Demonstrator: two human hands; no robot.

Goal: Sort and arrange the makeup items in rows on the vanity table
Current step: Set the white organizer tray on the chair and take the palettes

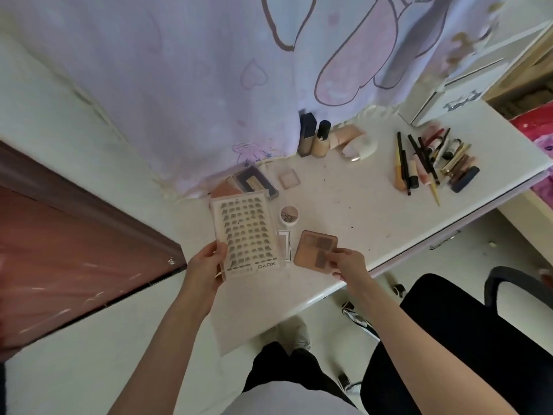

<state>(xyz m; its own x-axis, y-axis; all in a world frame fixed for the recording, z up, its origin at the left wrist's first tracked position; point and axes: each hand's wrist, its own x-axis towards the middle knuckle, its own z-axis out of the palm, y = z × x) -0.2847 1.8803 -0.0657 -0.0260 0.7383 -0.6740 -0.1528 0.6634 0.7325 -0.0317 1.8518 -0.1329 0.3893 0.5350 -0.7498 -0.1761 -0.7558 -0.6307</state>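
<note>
While my left hand (206, 265) grips the lash tray (247, 235) above the vanity table (344, 199), half hiding a clear case (285, 245), my right hand (348, 260) pinches the brown palette (314, 248) beside it

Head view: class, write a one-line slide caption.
Left hand holds a lash case, right hand a brown palette, above the vanity table.

White vanity table (374, 211) w/ bottles (314, 139), pencils (419, 163), compacts (289, 178).
</note>
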